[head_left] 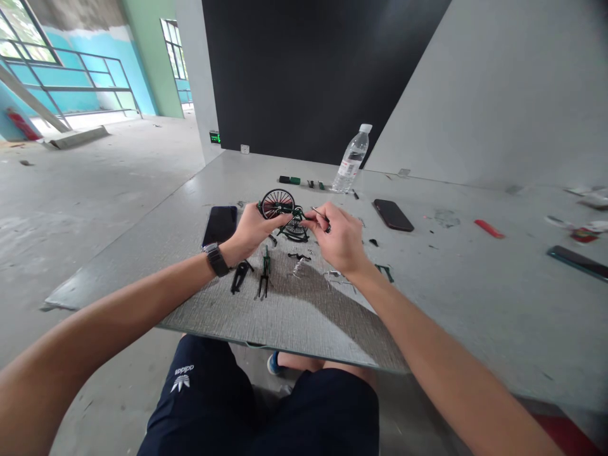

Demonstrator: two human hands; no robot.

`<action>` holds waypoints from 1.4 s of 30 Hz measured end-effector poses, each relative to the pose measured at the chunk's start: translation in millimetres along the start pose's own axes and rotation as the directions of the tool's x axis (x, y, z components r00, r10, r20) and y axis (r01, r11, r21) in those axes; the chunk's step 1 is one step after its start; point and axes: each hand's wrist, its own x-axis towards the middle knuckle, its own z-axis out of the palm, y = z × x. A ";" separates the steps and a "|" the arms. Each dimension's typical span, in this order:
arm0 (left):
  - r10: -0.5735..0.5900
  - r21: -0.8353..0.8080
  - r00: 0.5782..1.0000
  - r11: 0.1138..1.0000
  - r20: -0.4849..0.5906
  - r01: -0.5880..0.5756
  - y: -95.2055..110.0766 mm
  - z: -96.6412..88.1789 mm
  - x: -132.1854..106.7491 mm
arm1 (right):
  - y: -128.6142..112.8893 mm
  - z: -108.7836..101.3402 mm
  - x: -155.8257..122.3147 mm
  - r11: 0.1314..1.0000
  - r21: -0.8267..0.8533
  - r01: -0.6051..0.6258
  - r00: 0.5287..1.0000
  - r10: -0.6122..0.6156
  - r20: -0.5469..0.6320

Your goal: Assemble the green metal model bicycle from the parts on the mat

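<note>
A small dark green model bicycle with a spoked wheel is held up over a grey board. My left hand, with a watch on its wrist, is closed on the bicycle's frame just below the wheel. My right hand is closed in a pinch on a thin tool whose tip meets the frame. Loose black and green parts lie on the board below: a fork piece, a black bracket and a small black bar.
A black phone lies left of the hands and another phone to the right. A plastic water bottle stands at the back. A red object and a third phone lie far right. My knees are under the board's front edge.
</note>
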 end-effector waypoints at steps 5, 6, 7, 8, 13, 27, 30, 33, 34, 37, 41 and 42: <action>0.024 -0.002 1.000 1.000 0.011 -0.024 -2.6 -0.5 0.3 | -5.6 -2.0 2.9 0.996 0.056 -0.071 0.997 0.071 0.005; 0.035 -0.001 0.999 0.999 0.014 -0.035 -3.4 -0.5 0.8 | -6.8 -2.5 4.0 0.994 0.067 -0.084 0.996 0.085 0.000; 0.047 0.003 0.999 0.999 0.014 -0.047 -4.1 -0.5 1.2 | -7.7 -2.8 5.2 0.993 0.074 -0.094 0.995 0.095 -0.006; 0.059 0.009 0.998 0.998 0.011 -0.059 -4.4 -0.3 1.6 | -8.2 -3.0 6.3 0.992 0.077 -0.098 0.995 0.100 -0.014; 0.016 0.020 1.000 1.000 0.023 -0.017 -0.6 0.5 0.6 | -4.4 -1.9 7.7 0.999 0.042 -0.017 0.998 0.019 -0.061; -0.097 -0.210 0.987 0.970 0.130 0.123 9.7 1.5 -1.2 | 3.4 -7.3 10.2 0.995 0.000 0.098 0.986 -0.097 -0.139; -0.150 -0.338 0.987 0.927 0.064 0.163 10.4 3.3 -1.2 | -0.9 -5.7 11.0 0.996 -0.031 0.080 0.975 -0.084 -0.203; -0.173 -0.376 0.973 0.900 0.152 0.219 10.5 5.3 -4.3 | -2.0 -2.0 8.1 0.991 -0.050 0.128 0.965 -0.136 -0.223; -0.186 -0.353 0.958 0.900 0.220 0.256 10.6 5.9 -5.9 | -1.5 -0.7 6.8 0.987 -0.058 0.151 0.963 -0.160 -0.217; -0.224 -0.189 0.901 0.932 0.372 0.310 10.2 6.4 -10.8 | 1.0 1.5 4.2 0.974 -0.100 0.201 0.960 -0.216 -0.179; -0.124 0.067 0.920 0.992 0.371 0.107 7.0 5.8 -13.9 | 0.5 0.4 5.2 0.967 -0.103 0.234 0.953 -0.249 -0.172; -0.099 0.128 0.931 0.990 0.352 0.057 6.3 5.9 -14.2 | -0.5 0.0 5.7 0.965 -0.096 0.242 0.950 -0.256 -0.177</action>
